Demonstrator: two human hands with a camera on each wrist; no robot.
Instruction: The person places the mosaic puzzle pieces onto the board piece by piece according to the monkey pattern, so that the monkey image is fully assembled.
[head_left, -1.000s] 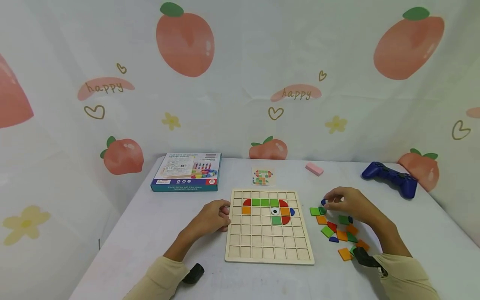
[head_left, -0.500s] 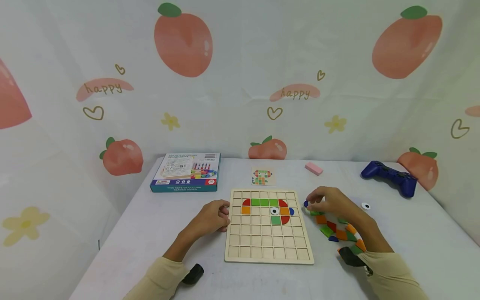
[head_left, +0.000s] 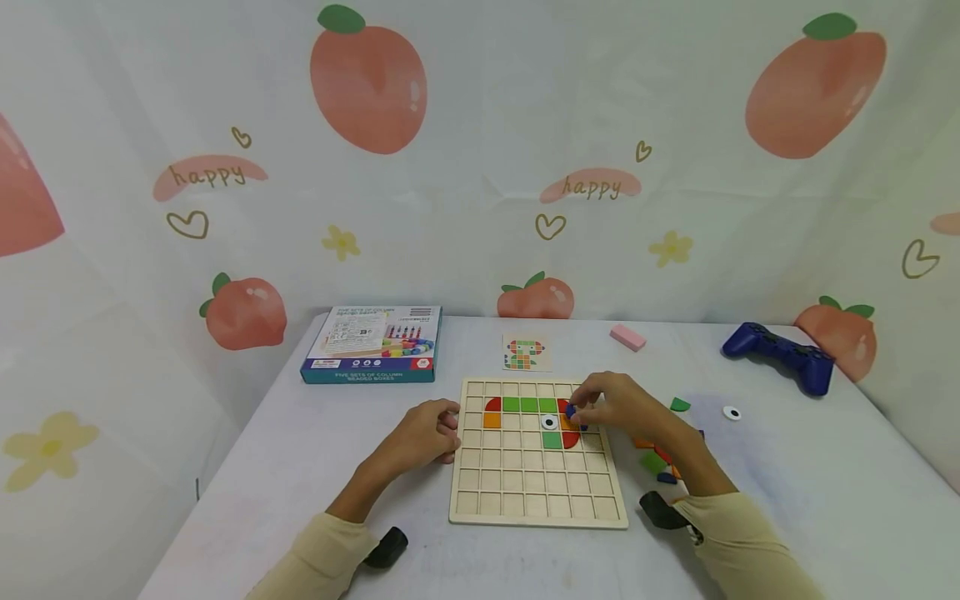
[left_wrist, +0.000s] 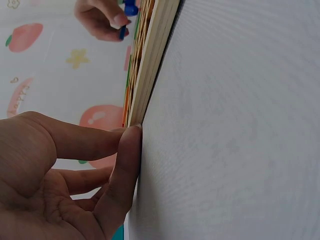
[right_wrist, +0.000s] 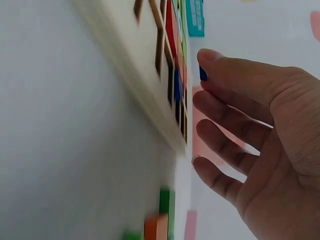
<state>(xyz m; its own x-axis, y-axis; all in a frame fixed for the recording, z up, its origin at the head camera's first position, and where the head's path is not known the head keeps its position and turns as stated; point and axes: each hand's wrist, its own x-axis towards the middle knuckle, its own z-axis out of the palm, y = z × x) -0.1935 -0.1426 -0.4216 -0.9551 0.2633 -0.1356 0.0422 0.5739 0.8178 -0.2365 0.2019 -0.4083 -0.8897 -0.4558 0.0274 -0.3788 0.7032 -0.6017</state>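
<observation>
Peach-printed cloth (head_left: 465,233) hangs behind a white worktop (head_left: 277,483), where a person leans in with both forearms. From the head, a wooden grid board (head_left: 466,503) lies flat, coloured tiles (head_left: 529,405) set in its upper squares, a picture card (head_left: 527,353) just beyond it. The right hand (head_left: 622,404) pinches a small blue piece (head_left: 571,412) over the board's upper right, its forearm slanting in past loose tiles (head_left: 655,463). The left hand (head_left: 423,432) rests at the board's left rim, forearm angled in from below. A box (head_left: 372,343) and a game controller (head_left: 778,356) sit farther back.

Seen from the left wrist, thumb and finger converge at the board's edge; whether they pinch it or merely touch it cannot be told. Stiff and probably light, the board looks best steadied there, by its rim.

At the right wrist, thumb and forefinger nip the blue piece clear of the board, the other fingers loosely fanned. Hard, light and perhaps slick, it seems best taken by its edges, fingertips kept high above neighbouring tiles.
</observation>
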